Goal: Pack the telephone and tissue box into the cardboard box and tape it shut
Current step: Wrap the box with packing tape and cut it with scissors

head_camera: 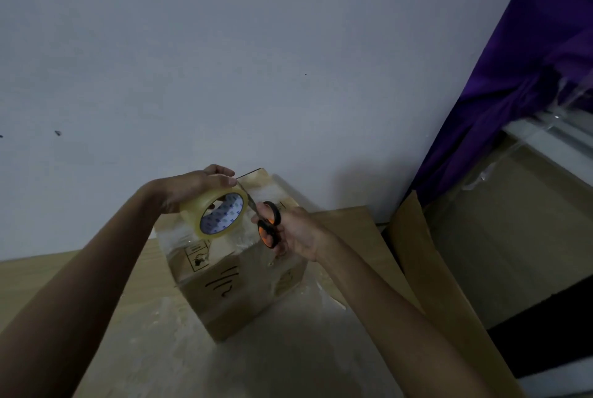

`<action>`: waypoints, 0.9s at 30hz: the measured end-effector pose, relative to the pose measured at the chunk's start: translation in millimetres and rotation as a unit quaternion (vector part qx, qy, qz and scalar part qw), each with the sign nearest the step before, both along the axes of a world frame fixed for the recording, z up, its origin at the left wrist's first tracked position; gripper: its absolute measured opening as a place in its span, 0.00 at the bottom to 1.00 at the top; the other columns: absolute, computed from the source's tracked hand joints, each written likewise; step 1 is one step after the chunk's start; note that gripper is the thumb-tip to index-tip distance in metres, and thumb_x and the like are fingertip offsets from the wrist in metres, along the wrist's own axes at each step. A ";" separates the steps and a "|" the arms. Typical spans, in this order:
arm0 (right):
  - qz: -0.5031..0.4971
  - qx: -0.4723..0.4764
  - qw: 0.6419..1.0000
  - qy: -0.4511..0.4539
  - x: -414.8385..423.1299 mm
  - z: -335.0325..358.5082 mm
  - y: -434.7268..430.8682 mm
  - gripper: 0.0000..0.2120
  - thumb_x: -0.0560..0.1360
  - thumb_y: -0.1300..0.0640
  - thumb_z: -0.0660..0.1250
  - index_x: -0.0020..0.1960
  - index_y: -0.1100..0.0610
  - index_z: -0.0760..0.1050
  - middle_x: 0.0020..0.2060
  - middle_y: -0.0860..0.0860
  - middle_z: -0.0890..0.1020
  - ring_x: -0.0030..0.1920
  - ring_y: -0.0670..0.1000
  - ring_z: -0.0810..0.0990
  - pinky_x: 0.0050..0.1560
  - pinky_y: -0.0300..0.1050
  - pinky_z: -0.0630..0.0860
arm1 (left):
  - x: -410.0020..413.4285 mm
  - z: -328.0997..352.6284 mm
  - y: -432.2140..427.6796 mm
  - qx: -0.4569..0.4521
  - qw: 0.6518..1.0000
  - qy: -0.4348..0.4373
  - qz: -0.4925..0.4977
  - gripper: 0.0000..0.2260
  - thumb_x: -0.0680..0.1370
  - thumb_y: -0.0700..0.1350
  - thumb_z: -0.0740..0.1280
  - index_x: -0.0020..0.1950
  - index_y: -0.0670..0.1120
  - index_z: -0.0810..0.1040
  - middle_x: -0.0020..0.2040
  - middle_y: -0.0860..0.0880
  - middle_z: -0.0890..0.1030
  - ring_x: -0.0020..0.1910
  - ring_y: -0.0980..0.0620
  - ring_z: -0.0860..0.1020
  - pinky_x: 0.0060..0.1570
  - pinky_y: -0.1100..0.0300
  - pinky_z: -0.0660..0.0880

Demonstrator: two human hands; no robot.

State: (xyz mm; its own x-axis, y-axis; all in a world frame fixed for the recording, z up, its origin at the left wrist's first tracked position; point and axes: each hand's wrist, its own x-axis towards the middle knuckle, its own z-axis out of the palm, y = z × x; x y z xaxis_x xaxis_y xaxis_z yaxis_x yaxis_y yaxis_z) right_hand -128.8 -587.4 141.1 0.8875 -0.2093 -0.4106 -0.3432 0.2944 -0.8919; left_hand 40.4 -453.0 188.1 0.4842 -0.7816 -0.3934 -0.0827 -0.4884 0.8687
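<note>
Left grip (195,186) clamped on tape roll (222,221), right grip (300,234) on scissors (275,214); cardboard box (237,298) scrawl unreadable.

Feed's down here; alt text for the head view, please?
Left hand holds a tape roll above the box while the right hand holds scissors at the tape's pulled-out end. The box sits on a table by a wall.

black scrawl (224,282), unreadable, on cardboard box (253,314)
</note>
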 end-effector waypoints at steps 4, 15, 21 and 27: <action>0.016 0.014 1.000 0.004 2.4 0.8 -2.4 0.19 0.76 0.42 0.65 0.51 0.60 0.76 0.33 0.51 0.76 0.28 0.45 0.75 0.24 0.36 0.72 | -1.8 -0.4 -3.3 -0.004 1.000 0.009 -0.007 0.44 0.53 0.61 0.72 0.66 0.46 0.67 0.60 0.43 0.75 0.51 0.51 0.77 0.41 0.61 0.76; 0.031 0.000 1.000 0.005 14.9 4.3 -2.7 0.20 0.76 0.42 0.64 0.52 0.60 0.76 0.32 0.51 0.75 0.27 0.45 0.74 0.25 0.38 0.75 | 3.4 -3.9 5.4 -0.013 1.000 0.024 -0.008 0.38 0.53 0.59 0.75 0.60 0.50 0.70 0.55 0.44 0.77 0.52 0.48 0.78 0.48 0.56 0.75; 0.084 0.030 0.996 0.026 14.6 7.8 -11.5 0.24 0.76 0.40 0.62 0.56 0.61 0.74 0.33 0.51 0.76 0.27 0.46 0.76 0.27 0.39 0.77 | 1.7 -8.3 15.5 -0.048 0.998 0.033 -0.005 0.41 0.50 0.62 0.79 0.60 0.51 0.73 0.49 0.46 0.80 0.47 0.47 0.79 0.48 0.54 0.75; 0.114 0.046 0.992 -0.015 0.6 20.4 -19.5 0.22 0.75 0.43 0.64 0.59 0.60 0.75 0.36 0.52 0.77 0.31 0.48 0.77 0.30 0.41 0.79 | -10.1 -11.9 23.1 -0.117 0.992 0.028 0.038 0.27 0.60 0.56 0.71 0.58 0.52 0.76 0.53 0.42 0.79 0.52 0.42 0.78 0.50 0.52 0.75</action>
